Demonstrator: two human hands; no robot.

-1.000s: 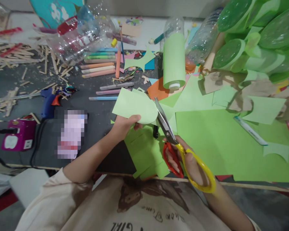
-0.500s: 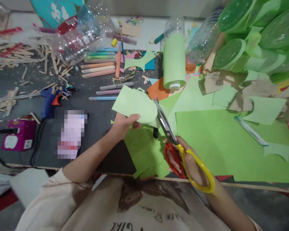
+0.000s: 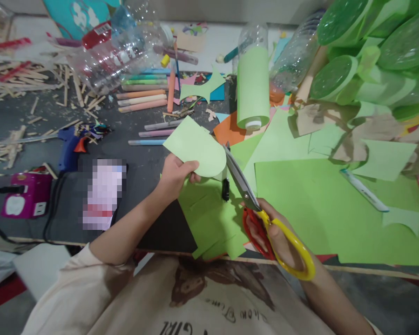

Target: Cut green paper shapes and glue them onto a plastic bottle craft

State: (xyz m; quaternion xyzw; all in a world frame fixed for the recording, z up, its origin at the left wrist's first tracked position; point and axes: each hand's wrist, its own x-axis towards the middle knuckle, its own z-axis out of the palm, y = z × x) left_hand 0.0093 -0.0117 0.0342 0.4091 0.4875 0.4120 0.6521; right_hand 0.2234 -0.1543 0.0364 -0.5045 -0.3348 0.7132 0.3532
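Note:
My left hand (image 3: 179, 176) pinches a light green piece of paper (image 3: 199, 146) along its lower edge; the paper's right end is rounded, its left end has straight corners. In my right hand (image 3: 274, 228) is a pair of scissors (image 3: 246, 195) with one red and one yellow handle. Their blades look nearly closed, tips pointing up and left beside the rounded edge. Below the paper lie darker green sheets (image 3: 212, 218) and a black-ended pen or cutter (image 3: 225, 190), partly hidden.
A paper-wrapped bottle (image 3: 253, 88) lies behind the paper, with green bottle pieces (image 3: 349, 74) at the right. A large green sheet (image 3: 328, 209) covers the table's right side. On the left are a phone (image 3: 103, 193), a blue glue gun (image 3: 69, 148) and a purple adapter (image 3: 28, 195).
The green paper has turned slightly and moved a little left, away from the blades. A strip near its rounded edge no longer shows. The scissors have shifted slightly right and down.

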